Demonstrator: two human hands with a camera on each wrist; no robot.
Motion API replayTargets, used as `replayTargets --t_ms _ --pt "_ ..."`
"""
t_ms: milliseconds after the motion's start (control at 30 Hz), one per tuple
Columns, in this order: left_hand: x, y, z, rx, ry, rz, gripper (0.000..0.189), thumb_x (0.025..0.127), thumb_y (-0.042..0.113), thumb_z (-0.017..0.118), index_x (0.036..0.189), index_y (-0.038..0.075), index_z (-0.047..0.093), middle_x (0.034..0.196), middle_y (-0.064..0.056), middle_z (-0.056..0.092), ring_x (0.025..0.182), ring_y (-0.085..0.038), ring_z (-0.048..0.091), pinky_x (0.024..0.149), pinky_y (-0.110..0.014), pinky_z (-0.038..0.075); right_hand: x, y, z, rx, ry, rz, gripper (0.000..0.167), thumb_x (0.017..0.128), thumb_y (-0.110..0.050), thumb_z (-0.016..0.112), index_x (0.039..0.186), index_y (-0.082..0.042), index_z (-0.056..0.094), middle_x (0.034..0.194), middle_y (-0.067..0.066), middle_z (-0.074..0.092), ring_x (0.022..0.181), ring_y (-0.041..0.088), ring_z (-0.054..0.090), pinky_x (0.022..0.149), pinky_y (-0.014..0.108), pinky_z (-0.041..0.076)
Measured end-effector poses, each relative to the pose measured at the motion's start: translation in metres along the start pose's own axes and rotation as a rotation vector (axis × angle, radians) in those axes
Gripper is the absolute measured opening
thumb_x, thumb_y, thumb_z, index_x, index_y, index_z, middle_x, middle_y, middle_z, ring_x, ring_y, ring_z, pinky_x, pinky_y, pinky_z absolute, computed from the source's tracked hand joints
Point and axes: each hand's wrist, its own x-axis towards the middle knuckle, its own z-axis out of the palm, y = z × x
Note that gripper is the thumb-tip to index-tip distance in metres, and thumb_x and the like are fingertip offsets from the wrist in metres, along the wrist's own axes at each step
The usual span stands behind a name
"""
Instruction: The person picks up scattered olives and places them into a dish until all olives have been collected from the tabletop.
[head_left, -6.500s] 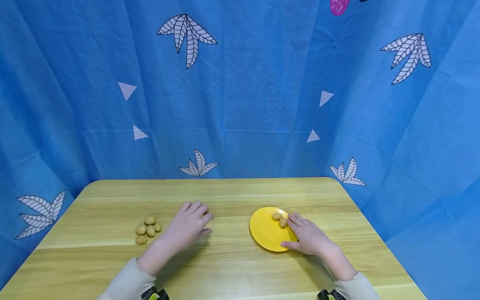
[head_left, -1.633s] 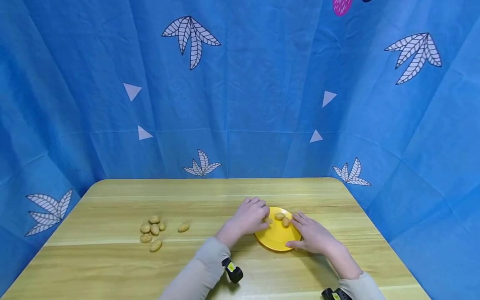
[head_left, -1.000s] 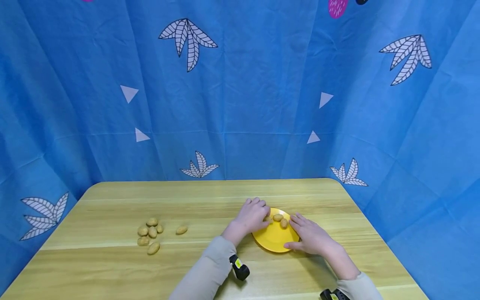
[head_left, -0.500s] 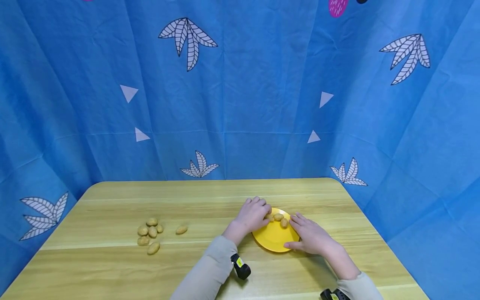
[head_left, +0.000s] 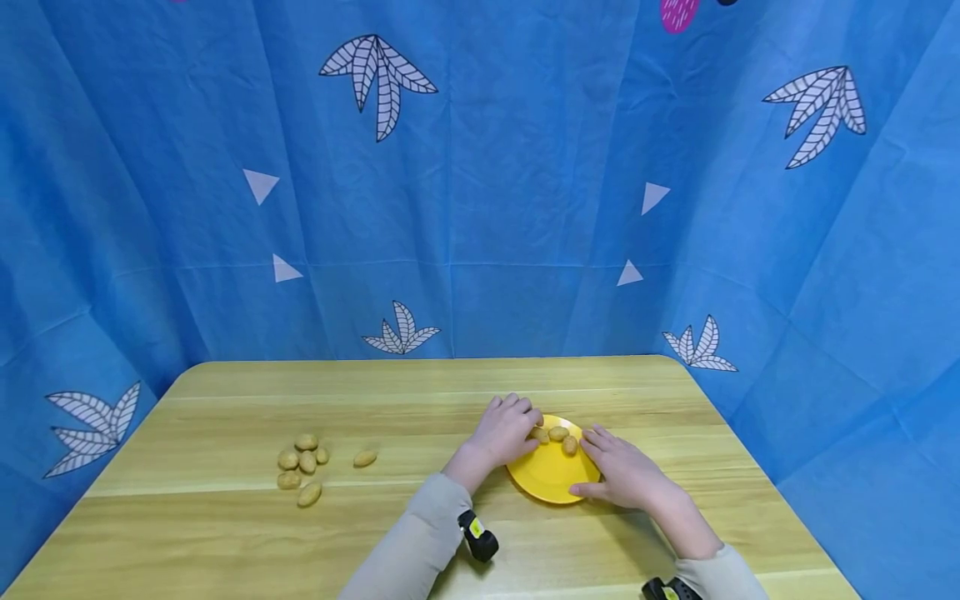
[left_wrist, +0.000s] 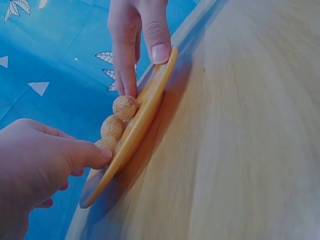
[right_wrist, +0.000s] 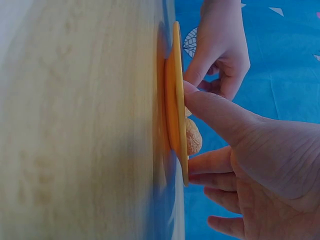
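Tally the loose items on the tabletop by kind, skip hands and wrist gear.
Yellow plate: 1
Nuts: 10 (7 on the table, 3 at the plate, one of them pinched by the left hand)
Total: 11

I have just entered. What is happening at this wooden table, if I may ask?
A person's left hand pinches a tan, wrinkled, nut-like oval at the left part of a round yellow plate. The right hand rests at the plate's right side, thumb on its rim. Two more such ovals lie on the plate. Seven others are on the table: a loose group of six, and one apart, nearer the plate.
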Motion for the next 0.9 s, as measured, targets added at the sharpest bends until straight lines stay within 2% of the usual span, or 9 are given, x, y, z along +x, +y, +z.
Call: replayTargets --t_ms 400,600,900 --pt "-0.012 -0.003 -0.016 0.023 0.04 0.001 0.03 0.087 0.042 0.07 0.112 0.024 0.068 0.106 0.006 0.061 0.099 -0.015 0.05 0.086 -0.032 0.04 -0.001 0.0 -0.003 -0.011 0.025 -0.018 0.081 0.085 -0.049 0.069 0.136 0.01 0.048 0.146 0.027 0.044 0.14 0.045 0.035 0.111 0.058 0.032" --pt "-0.018 -0.007 -0.024 0.006 0.039 -0.034 0.032 0.088 0.042 0.07 0.115 0.026 0.066 0.11 0.006 0.061 0.103 -0.015 0.05 0.09 -0.033 0.04 0.0 0.0 -0.004 -0.01 0.024 -0.018 0.08 0.085 -0.048 0.069 0.136 0.01 0.048 0.147 0.027 0.043 0.14 0.045 0.035 0.111 0.058 0.032" --pt "-0.032 -0.011 -0.039 -0.039 0.06 -0.092 0.032 0.089 0.041 0.069 0.116 0.026 0.065 0.112 0.005 0.061 0.102 -0.016 0.051 0.087 -0.035 0.04 0.0 -0.001 -0.002 0.001 0.011 -0.013 0.08 0.085 -0.048 0.069 0.137 0.01 0.047 0.147 0.027 0.043 0.141 0.045 0.034 0.112 0.058 0.031"
